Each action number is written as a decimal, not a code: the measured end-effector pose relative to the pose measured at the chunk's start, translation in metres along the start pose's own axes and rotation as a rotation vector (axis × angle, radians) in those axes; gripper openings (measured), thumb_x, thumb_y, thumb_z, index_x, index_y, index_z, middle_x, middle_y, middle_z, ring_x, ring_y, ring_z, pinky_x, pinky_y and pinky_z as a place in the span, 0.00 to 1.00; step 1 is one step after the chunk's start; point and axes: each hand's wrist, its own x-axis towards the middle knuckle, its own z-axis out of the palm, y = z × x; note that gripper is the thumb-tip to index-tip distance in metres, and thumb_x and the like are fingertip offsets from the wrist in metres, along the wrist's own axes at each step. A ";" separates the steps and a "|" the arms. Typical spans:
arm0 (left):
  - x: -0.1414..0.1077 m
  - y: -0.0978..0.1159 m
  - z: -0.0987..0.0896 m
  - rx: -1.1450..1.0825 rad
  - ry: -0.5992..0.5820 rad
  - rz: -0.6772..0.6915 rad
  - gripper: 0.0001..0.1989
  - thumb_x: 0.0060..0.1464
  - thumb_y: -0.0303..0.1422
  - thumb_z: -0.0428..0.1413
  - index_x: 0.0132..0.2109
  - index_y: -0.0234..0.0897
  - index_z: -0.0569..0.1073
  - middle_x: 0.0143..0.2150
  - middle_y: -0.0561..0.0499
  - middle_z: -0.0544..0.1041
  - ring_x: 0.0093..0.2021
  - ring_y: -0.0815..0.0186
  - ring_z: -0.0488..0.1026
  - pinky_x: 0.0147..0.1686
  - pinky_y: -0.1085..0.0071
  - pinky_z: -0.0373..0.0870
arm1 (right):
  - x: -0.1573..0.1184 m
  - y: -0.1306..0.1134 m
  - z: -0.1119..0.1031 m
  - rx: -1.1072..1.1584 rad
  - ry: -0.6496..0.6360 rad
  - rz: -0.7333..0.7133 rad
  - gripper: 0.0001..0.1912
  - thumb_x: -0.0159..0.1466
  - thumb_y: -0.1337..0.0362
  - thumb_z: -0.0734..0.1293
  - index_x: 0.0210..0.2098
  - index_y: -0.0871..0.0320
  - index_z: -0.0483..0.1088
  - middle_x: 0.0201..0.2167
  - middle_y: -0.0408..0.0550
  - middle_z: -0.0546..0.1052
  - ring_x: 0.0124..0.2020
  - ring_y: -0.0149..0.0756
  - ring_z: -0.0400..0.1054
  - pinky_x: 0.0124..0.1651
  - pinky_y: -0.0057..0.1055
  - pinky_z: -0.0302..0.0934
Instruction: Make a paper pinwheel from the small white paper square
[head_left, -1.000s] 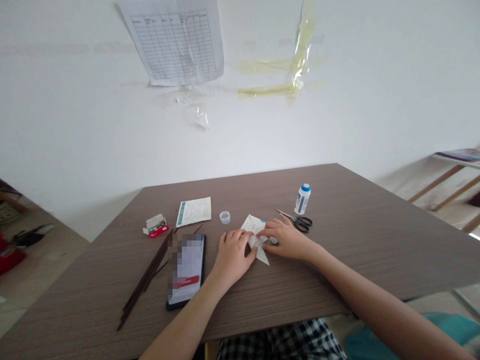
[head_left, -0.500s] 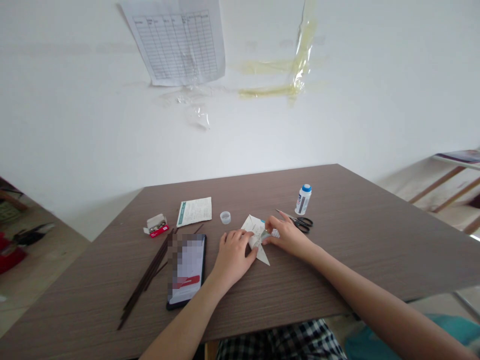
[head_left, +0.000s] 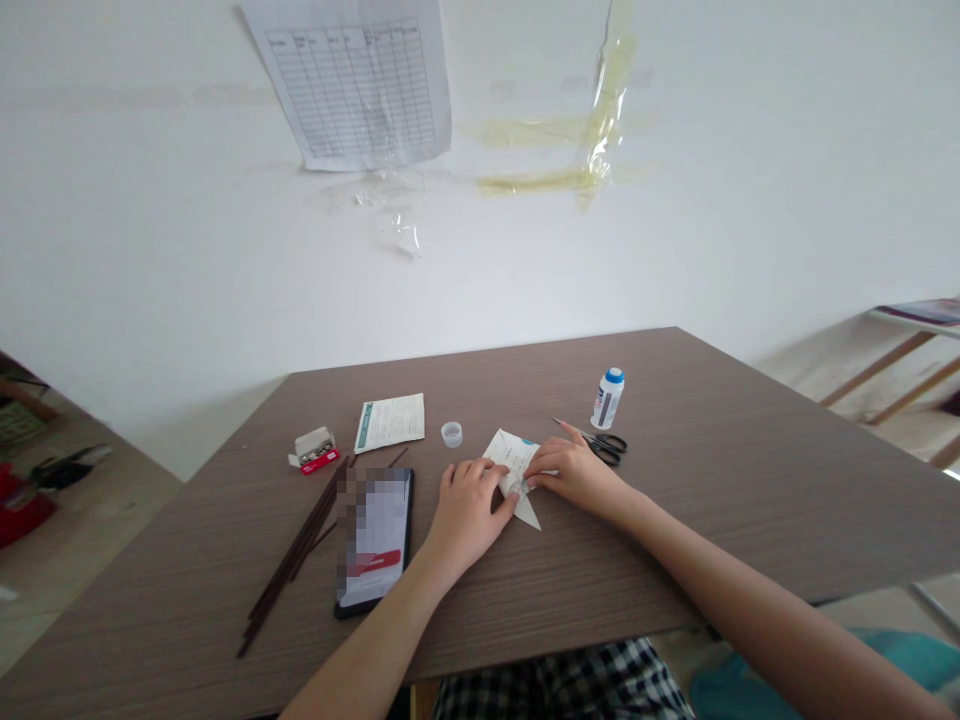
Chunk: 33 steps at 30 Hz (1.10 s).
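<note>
A white printed sheet of paper [head_left: 510,446], folded with pointed corners, lies on the table between my hands. My left hand [head_left: 466,508] holds down its left side, fingers bent on the tabletop and paper edge, thumb on the lower fold. From the right, my right hand [head_left: 574,468] has its fingers closed on the paper's middle, thumb and fingertips pressing a fold; part of the sheet is hidden under them. Just behind the right hand lie black-handled scissors [head_left: 611,447], with a white bottle with a blue cap [head_left: 607,398] standing beyond them.
A phone [head_left: 375,540] lies left of my left forearm, beside thin dark brown sticks [head_left: 289,570]. Farther back are a small open red-and-white box [head_left: 316,450], a printed paper packet [head_left: 390,422] and a clear plastic cap [head_left: 451,434]. A white wall [head_left: 525,280] borders the table's far edge.
My right hand's fingers have come down from a raised pinch onto the paper, and the flap they lifted now lies lower. My left hand stays in place.
</note>
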 end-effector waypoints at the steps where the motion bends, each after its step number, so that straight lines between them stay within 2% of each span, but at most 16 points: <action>1: 0.000 0.000 0.001 0.000 0.004 0.001 0.15 0.74 0.36 0.66 0.64 0.45 0.86 0.65 0.41 0.85 0.68 0.43 0.79 0.74 0.39 0.71 | 0.000 0.000 0.000 0.004 -0.003 -0.002 0.08 0.75 0.59 0.75 0.42 0.40 0.90 0.49 0.47 0.92 0.58 0.57 0.86 0.87 0.72 0.47; 10: 0.001 0.002 0.001 0.028 -0.005 0.022 0.18 0.74 0.34 0.65 0.67 0.48 0.86 0.65 0.41 0.85 0.68 0.43 0.78 0.75 0.36 0.69 | -0.001 -0.008 -0.006 0.039 -0.046 0.015 0.10 0.75 0.61 0.74 0.41 0.41 0.89 0.50 0.46 0.92 0.61 0.58 0.85 0.87 0.75 0.44; 16: 0.001 0.002 0.001 0.032 0.006 0.030 0.17 0.74 0.33 0.65 0.65 0.51 0.88 0.65 0.43 0.84 0.67 0.43 0.77 0.75 0.35 0.70 | -0.001 -0.007 -0.005 0.040 -0.028 0.003 0.10 0.75 0.61 0.74 0.39 0.41 0.89 0.49 0.45 0.92 0.60 0.56 0.85 0.87 0.72 0.48; 20: 0.001 0.003 -0.001 0.039 -0.004 0.029 0.17 0.74 0.34 0.65 0.64 0.51 0.89 0.64 0.42 0.84 0.67 0.42 0.78 0.74 0.35 0.70 | -0.001 -0.007 -0.004 0.026 -0.034 0.006 0.10 0.76 0.60 0.74 0.40 0.41 0.89 0.49 0.45 0.92 0.60 0.57 0.85 0.87 0.74 0.46; 25: 0.002 0.007 -0.004 0.049 -0.032 0.020 0.17 0.75 0.33 0.65 0.66 0.50 0.89 0.65 0.41 0.84 0.68 0.40 0.78 0.76 0.29 0.68 | -0.002 -0.009 -0.005 0.027 -0.040 0.027 0.10 0.76 0.62 0.73 0.42 0.42 0.89 0.51 0.47 0.92 0.62 0.59 0.85 0.87 0.77 0.43; 33: 0.004 0.006 -0.007 0.027 -0.037 0.005 0.15 0.75 0.34 0.66 0.63 0.53 0.89 0.65 0.42 0.83 0.68 0.41 0.78 0.76 0.28 0.67 | -0.004 -0.011 -0.010 0.023 -0.026 0.006 0.07 0.73 0.60 0.77 0.47 0.40 0.89 0.53 0.48 0.92 0.63 0.59 0.85 0.87 0.78 0.41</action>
